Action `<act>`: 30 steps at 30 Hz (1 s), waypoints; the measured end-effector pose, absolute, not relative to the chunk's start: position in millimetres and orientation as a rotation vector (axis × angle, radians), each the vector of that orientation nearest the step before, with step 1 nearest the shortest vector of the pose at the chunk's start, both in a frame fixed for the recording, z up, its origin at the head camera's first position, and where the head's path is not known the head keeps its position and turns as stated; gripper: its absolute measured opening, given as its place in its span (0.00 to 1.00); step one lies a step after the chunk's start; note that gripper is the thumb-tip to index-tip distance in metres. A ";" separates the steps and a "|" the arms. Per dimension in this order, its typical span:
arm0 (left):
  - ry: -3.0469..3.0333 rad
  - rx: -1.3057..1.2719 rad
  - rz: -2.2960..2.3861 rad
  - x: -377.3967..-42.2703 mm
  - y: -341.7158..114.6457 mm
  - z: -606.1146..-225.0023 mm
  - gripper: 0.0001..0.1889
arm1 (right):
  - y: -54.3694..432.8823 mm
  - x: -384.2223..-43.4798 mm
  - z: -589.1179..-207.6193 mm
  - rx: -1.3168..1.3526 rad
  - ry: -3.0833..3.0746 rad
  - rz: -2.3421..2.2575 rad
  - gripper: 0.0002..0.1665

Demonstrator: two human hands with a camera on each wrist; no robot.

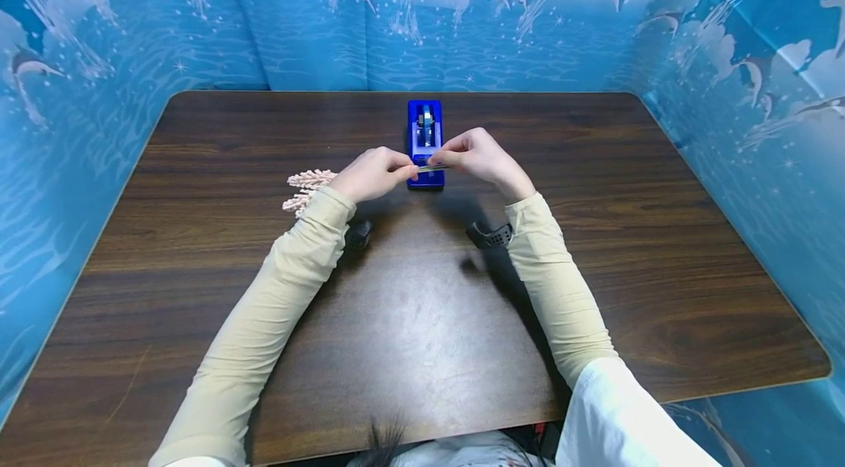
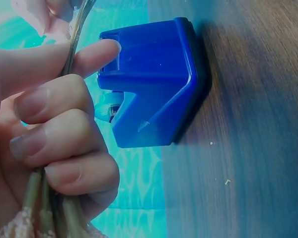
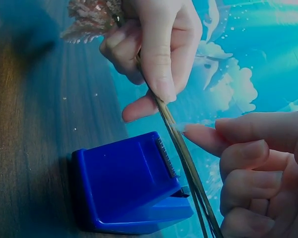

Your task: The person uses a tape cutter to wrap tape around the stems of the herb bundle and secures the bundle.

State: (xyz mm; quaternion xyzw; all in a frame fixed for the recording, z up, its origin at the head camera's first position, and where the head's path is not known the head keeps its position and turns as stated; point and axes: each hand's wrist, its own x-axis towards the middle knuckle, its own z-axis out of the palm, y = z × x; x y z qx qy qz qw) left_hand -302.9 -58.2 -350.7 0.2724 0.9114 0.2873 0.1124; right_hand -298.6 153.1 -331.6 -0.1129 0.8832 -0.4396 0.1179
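Observation:
My left hand [image 1: 375, 172] grips a bundle of thin stems [image 3: 188, 166], its thumb and index finger pinching them while the other fingers curl round. Pale pink flower sprigs [image 1: 310, 181] at the end of the stems stick out to the left, past the wrist. At the stems, close to the left thumb tip, my right hand [image 1: 480, 159] has its thumb and index finger together on a small strip of clear tape [image 3: 178, 127]. Its other fingers are curled. Just beyond both hands stands a blue tape dispenser [image 1: 425, 137], with a toothed cutting edge [image 3: 166, 157] facing the stems.
The dispenser rests on a dark wood-grain table [image 1: 218, 152]. Small pale specks lie on the tabletop near it. A blue dolphin-print cloth [image 1: 317, 34] hangs behind the table and along its sides.

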 end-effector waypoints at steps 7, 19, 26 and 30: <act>2.662 0.797 0.843 -301.8 -58.8 -350.8 0.16 | 151.8 -296.9 -331.3 -0.307 2.613 -1.276 0.13; 2.675 0.814 0.854 -301.7 -60.5 -346.6 0.14 | 143.5 -295.1 -329.2 -0.347 2.761 -1.100 0.10; 2.661 0.811 0.852 -301.2 -61.3 -344.0 0.14 | 138.4 -293.3 -328.3 -0.370 2.814 -1.012 0.09; 2.663 0.822 0.840 -301.5 -62.2 -343.5 0.15 | 136.4 -293.1 -328.5 -0.390 2.840 -0.952 0.10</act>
